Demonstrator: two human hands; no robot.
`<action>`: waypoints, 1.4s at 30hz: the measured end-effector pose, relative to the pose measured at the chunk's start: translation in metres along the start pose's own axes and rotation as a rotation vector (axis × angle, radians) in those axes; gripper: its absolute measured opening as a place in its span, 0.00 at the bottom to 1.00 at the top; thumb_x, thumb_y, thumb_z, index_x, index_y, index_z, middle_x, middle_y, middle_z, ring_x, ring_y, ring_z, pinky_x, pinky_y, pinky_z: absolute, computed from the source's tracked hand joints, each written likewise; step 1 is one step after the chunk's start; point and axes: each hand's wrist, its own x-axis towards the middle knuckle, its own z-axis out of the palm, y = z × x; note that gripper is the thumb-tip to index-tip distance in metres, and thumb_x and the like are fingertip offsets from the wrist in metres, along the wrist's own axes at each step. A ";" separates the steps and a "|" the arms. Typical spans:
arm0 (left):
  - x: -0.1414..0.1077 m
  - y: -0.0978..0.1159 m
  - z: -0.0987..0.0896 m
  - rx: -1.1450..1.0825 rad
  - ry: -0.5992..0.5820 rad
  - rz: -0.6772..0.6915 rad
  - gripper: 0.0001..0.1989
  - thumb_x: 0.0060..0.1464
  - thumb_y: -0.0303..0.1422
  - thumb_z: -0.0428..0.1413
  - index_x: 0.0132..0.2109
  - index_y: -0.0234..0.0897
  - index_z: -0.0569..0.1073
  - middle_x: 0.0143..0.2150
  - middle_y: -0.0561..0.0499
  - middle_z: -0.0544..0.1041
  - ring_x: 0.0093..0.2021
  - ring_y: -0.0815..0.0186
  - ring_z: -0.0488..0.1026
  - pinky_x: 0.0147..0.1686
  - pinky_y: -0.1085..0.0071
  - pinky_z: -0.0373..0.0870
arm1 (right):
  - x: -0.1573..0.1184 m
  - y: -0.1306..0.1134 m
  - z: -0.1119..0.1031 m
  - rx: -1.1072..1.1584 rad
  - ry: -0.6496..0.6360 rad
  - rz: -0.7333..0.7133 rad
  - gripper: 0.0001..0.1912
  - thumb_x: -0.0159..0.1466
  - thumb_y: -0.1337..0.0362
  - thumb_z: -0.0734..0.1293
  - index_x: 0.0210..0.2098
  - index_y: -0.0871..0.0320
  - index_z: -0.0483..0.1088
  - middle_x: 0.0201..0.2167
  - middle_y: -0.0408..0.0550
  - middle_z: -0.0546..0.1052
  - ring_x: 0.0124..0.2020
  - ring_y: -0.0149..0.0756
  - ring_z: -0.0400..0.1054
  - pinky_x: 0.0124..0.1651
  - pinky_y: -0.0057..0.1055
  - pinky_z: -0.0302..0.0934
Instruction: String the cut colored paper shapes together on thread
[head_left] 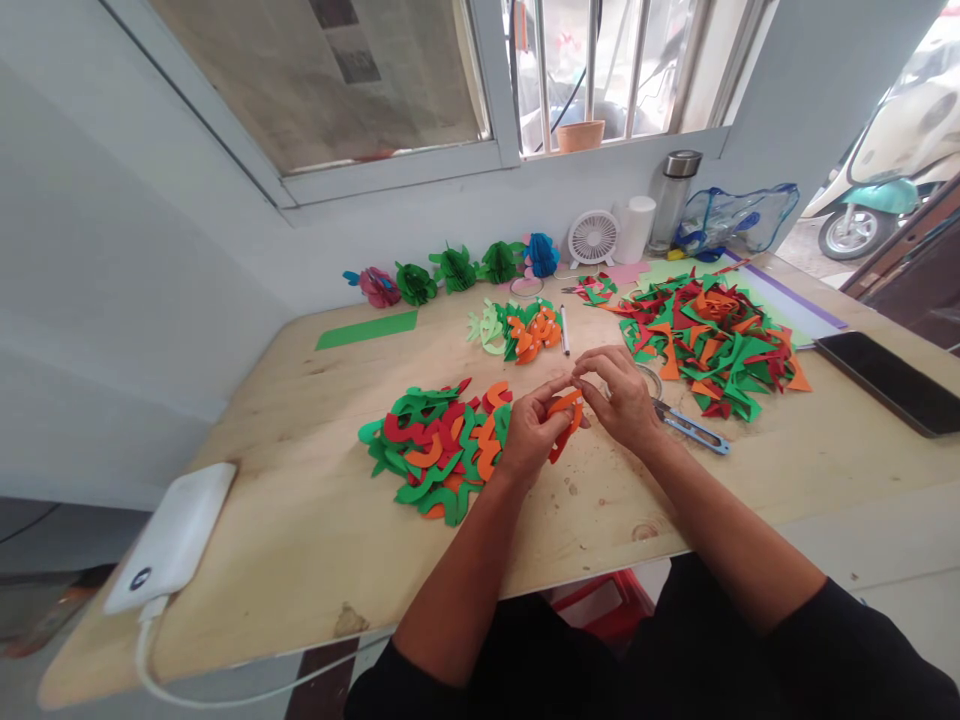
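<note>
My left hand [534, 425] is closed around an orange paper cutout [567, 404], which hangs over the middle of the table. The fingers of my right hand [615, 393] are pinched together at the upper edge of that cutout; whatever lies between the fingertips is too small to make out. Left of my hands lies a heap of curved green, red and orange paper cutouts [427, 455]. Blue-handled thread snips [694, 430] lie by my right wrist, with a roll of tape [649, 380] partly hidden behind my right hand.
Paper scraps [720, 345] are piled at the right near a phone [892, 380]. Smaller cutouts [529, 330] and a marker [565, 330] lie ahead. Folded paper figures [456, 268], a small fan [592, 238] and a bottle [673, 205] line the wall. A white power bank [176, 535] sits left.
</note>
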 end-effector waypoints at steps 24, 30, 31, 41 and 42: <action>0.000 0.001 0.000 -0.046 0.011 -0.049 0.29 0.39 0.29 0.54 0.53 0.28 0.72 0.20 0.52 0.73 0.16 0.76 0.58 0.16 0.77 0.53 | 0.000 0.001 -0.001 0.019 -0.094 -0.054 0.04 0.63 0.69 0.60 0.34 0.54 0.63 0.39 0.51 0.71 0.43 0.43 0.63 0.47 0.44 0.60; 0.001 0.002 -0.001 -0.097 -0.018 -0.060 0.29 0.40 0.28 0.54 0.53 0.27 0.72 0.20 0.52 0.73 0.16 0.77 0.57 0.17 0.77 0.52 | -0.001 0.004 -0.001 0.009 -0.113 -0.058 0.03 0.63 0.69 0.60 0.34 0.54 0.63 0.40 0.52 0.71 0.44 0.43 0.62 0.48 0.44 0.59; 0.001 0.002 -0.001 -0.101 -0.020 -0.062 0.30 0.39 0.28 0.55 0.54 0.26 0.71 0.21 0.52 0.73 0.16 0.76 0.57 0.17 0.77 0.52 | -0.001 0.004 -0.001 0.012 -0.111 -0.055 0.03 0.63 0.69 0.60 0.34 0.54 0.63 0.41 0.52 0.71 0.44 0.43 0.62 0.48 0.44 0.59; 0.002 0.002 -0.003 -0.089 0.078 -0.037 0.40 0.40 0.30 0.58 0.63 0.31 0.58 0.22 0.52 0.76 0.14 0.77 0.58 0.17 0.78 0.54 | 0.001 0.006 -0.002 0.176 0.015 0.167 0.03 0.62 0.64 0.63 0.31 0.55 0.65 0.38 0.50 0.72 0.43 0.41 0.65 0.46 0.39 0.59; 0.002 0.003 -0.001 -0.066 0.108 -0.031 0.39 0.40 0.31 0.58 0.62 0.31 0.59 0.22 0.52 0.76 0.14 0.77 0.58 0.17 0.78 0.55 | 0.001 0.007 -0.002 0.226 0.035 0.228 0.04 0.61 0.63 0.63 0.30 0.55 0.65 0.37 0.49 0.73 0.42 0.40 0.65 0.44 0.38 0.60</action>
